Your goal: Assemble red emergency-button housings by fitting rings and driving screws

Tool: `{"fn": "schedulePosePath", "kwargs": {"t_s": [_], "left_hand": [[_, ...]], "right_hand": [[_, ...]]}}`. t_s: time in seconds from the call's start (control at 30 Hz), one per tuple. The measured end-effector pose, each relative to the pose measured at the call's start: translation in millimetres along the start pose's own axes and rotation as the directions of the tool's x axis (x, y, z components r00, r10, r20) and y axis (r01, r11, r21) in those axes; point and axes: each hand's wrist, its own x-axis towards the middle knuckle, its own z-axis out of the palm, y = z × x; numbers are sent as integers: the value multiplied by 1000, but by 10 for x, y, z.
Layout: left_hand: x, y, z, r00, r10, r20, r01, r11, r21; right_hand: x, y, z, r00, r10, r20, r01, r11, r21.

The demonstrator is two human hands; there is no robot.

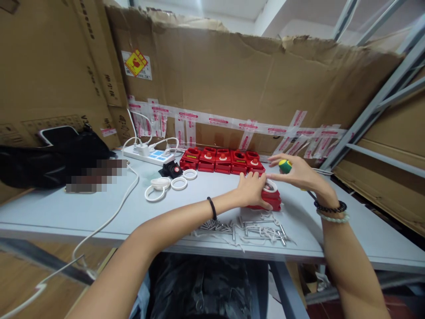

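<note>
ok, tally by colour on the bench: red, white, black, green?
Red housings: 6 (5 in back row, 1 under left hand)
White rings, loose: 4
Black part: 1
Green-yellow tool handle: 1, in right hand
Total: 12

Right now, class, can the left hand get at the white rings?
Probably yes: the left hand holds the red part, and the white rings lie to its left on open table, nothing between.
</note>
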Motion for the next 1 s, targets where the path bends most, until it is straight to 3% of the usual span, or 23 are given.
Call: {"fn": "schedulePosePath", "kwargs": {"t_s": [0.1, 0.2, 0.3, 0.4, 0.53, 0.67, 0.83, 0.9, 1.0], "left_hand": [[-36, -22, -53, 1000, -1, 3, 1, 1000, -17], [-145, -113, -213, 999, 27, 22, -26, 999, -34], [-333, -291, -447, 1000, 23, 16, -23, 999, -22], [-542, -519, -648, 999, -36, -37, 36, 999, 1], [-754, -833, -743, 989, -134, -67, 131, 990, -50], [-892, -1105, -704, 983, -144, -112, 134, 987, -94], [-1013, -1293, -649, 977, -161, -140, 139, 978, -154], [-1036, -1311, -632, 976, -168, -139, 146, 976, -160], [-1045, -1296, -607, 976, -180, -125, 161, 976, -148]], "right_hand": [[17, 37, 52, 971, -59, 231, 67, 997, -24], [29, 50, 114, 920, -62, 386, 79, 996, -29], [30, 67, 136, 878, 6, 479, 35, 996, -77], [28, 115, 88, 860, 103, 499, -29, 988, -155], [39, 266, -24, 847, 242, 473, -134, 959, -251], [45, 516, -129, 804, 431, 410, -325, 895, -305], [56, 849, -205, 729, 665, 162, -568, 720, -399], [88, 969, -163, 704, 708, 49, -629, 654, -421], [171, 1134, -1, 702, 692, -168, -687, 595, -416]]}}
